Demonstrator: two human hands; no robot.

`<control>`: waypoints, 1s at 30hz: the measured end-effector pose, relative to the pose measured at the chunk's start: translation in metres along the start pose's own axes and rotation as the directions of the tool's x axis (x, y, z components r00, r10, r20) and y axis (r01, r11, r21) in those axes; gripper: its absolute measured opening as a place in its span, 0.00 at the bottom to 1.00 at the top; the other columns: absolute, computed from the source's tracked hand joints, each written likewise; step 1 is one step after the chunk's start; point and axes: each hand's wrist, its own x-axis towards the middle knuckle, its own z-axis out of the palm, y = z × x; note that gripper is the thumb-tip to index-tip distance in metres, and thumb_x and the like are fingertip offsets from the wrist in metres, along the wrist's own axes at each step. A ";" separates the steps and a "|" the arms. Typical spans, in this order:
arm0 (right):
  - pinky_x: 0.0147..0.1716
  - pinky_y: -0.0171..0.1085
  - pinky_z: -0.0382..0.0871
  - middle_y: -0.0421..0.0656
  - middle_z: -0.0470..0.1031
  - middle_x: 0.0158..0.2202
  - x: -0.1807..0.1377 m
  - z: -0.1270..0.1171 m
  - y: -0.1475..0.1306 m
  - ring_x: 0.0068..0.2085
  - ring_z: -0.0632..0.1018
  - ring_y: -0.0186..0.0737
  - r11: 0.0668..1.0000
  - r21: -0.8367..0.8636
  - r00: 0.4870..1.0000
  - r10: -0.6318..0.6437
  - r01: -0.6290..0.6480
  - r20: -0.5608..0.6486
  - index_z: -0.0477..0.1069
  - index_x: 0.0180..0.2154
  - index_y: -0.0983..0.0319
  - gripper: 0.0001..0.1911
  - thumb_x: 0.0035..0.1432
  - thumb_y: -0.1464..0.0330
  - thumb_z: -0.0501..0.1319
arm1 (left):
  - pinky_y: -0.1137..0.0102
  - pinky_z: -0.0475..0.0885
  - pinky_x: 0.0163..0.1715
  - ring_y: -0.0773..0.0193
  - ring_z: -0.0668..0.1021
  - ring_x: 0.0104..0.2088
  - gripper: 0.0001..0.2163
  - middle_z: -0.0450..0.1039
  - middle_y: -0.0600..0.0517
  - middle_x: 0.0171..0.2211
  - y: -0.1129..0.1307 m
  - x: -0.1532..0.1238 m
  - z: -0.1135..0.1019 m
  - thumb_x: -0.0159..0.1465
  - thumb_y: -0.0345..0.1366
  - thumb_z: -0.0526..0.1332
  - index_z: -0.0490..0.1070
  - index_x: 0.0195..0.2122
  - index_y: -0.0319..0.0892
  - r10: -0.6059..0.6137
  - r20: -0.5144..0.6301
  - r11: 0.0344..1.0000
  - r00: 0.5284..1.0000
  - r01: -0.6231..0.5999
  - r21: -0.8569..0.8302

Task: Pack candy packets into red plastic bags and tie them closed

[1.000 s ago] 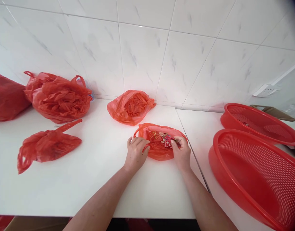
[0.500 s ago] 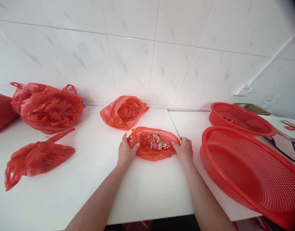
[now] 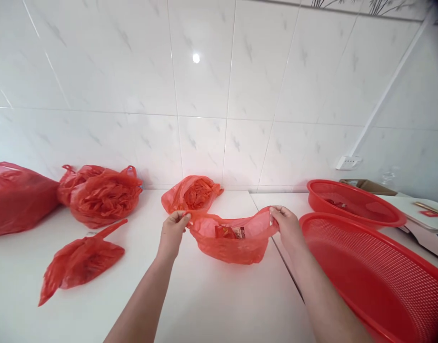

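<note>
A red plastic bag (image 3: 231, 250) hangs stretched wide between my two hands, its mouth facing up. Inside it lie small wrapped snack packets (image 3: 229, 232), mostly red; the bag's front wall hides their lower part. My left hand (image 3: 173, 232) pinches the bag's left edge between thumb and fingers. At the opposite edge, my right hand (image 3: 283, 223) is closed on the plastic in the same way. Just behind the left side of the bag sits another red plastic bag (image 3: 195, 193) stuffed with crumpled red plastic.
Left on the white table (image 3: 140, 295) lies a tied red bag (image 3: 85, 262); fuller bags (image 3: 104, 197) stand behind it. A large red basket (image 3: 358, 271) is at right, a second basket (image 3: 354, 202) behind it. A scale (image 3: 419, 224) stands far right, by the tiled wall.
Both hands have shifted from resting at the bag's sides to pinching its edges, raising and stretching them. The bag's mouth is wider, and less of the packets shows. The camera view has tilted up.
</note>
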 end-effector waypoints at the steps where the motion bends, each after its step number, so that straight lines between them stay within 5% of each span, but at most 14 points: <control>1: 0.22 0.34 0.63 0.37 0.69 0.21 0.004 0.003 -0.009 0.23 0.70 0.35 0.995 0.092 1.000 0.023 -0.024 0.010 0.71 0.34 0.62 0.15 0.46 0.60 0.64 | 0.76 0.62 0.22 0.73 0.67 0.22 0.12 0.67 0.57 0.23 0.013 0.002 0.000 0.50 0.42 0.67 0.68 0.28 0.40 -0.024 0.039 0.996 0.999 0.027 -0.081; 5: 0.23 0.34 0.65 0.40 0.73 0.26 0.016 0.014 -0.045 0.24 0.71 0.34 0.970 0.208 0.985 0.099 -0.128 0.142 0.71 0.39 0.63 0.20 0.40 0.67 0.67 | 0.77 0.63 0.21 0.73 0.68 0.22 0.14 0.67 0.56 0.24 0.054 0.000 0.005 0.48 0.41 0.69 0.66 0.27 0.40 -0.068 0.149 0.952 0.987 0.108 -0.286; 10: 0.26 0.33 0.66 0.40 0.73 0.30 0.019 0.018 -0.088 0.26 0.70 0.31 0.942 0.163 0.942 -0.315 0.294 0.120 0.72 0.37 0.60 0.12 0.47 0.67 0.63 | 0.77 0.66 0.24 0.72 0.71 0.25 0.12 0.69 0.55 0.26 0.083 -0.010 0.008 0.51 0.39 0.68 0.67 0.30 0.40 0.151 0.064 0.952 0.986 -0.128 -0.277; 14: 0.24 0.32 0.64 0.39 0.73 0.30 0.024 0.015 -0.096 0.24 0.69 0.29 0.940 0.030 0.939 -0.341 0.340 0.045 0.72 0.37 0.60 0.10 0.49 0.67 0.63 | 0.78 0.65 0.25 0.73 0.70 0.25 0.10 0.68 0.56 0.26 0.093 -0.009 0.005 0.51 0.37 0.68 0.67 0.28 0.40 0.179 0.041 0.950 0.983 -0.162 -0.266; 20: 0.39 0.39 0.69 0.42 0.74 0.39 0.018 0.001 -0.060 0.40 0.75 0.39 0.945 0.081 0.932 -0.326 0.317 0.159 0.69 0.46 0.57 0.19 0.52 0.61 0.65 | 0.73 0.67 0.27 0.70 0.70 0.24 0.11 0.69 0.55 0.24 0.085 -0.016 0.005 0.55 0.42 0.65 0.68 0.30 0.41 0.138 0.144 0.979 0.980 -0.113 -0.172; 23: 0.46 0.44 0.68 0.47 0.70 0.50 0.006 -0.011 -0.024 0.50 0.73 0.45 0.965 0.070 0.953 -0.260 0.252 0.158 0.66 0.51 0.56 0.24 0.53 0.55 0.63 | 0.67 0.70 0.40 0.60 0.75 0.42 0.16 0.73 0.48 0.42 0.070 -0.027 -0.009 0.56 0.43 0.65 0.69 0.43 0.45 0.213 0.212 0.977 0.954 -0.203 -0.066; 26: 0.52 0.47 0.64 0.48 0.64 0.58 -0.006 -0.019 0.017 0.57 0.68 0.47 0.979 0.109 0.977 -0.182 0.170 0.108 0.62 0.55 0.53 0.28 0.55 0.50 0.59 | 0.60 0.63 0.54 0.52 0.60 0.62 0.32 0.57 0.46 0.62 0.039 -0.036 -0.034 0.54 0.44 0.67 0.58 0.59 0.53 0.292 0.203 0.947 0.935 -0.312 0.077; 30: 0.58 0.49 0.57 0.50 0.58 0.62 -0.008 -0.003 0.055 0.62 0.61 0.48 0.990 0.142 0.974 -0.010 -0.023 0.225 0.57 0.58 0.54 0.37 0.51 0.49 0.62 | 0.50 0.58 0.57 0.44 0.52 0.65 0.43 0.45 0.43 0.67 -0.012 -0.037 -0.046 0.51 0.47 0.68 0.46 0.65 0.54 0.109 0.289 0.972 0.951 -0.163 0.168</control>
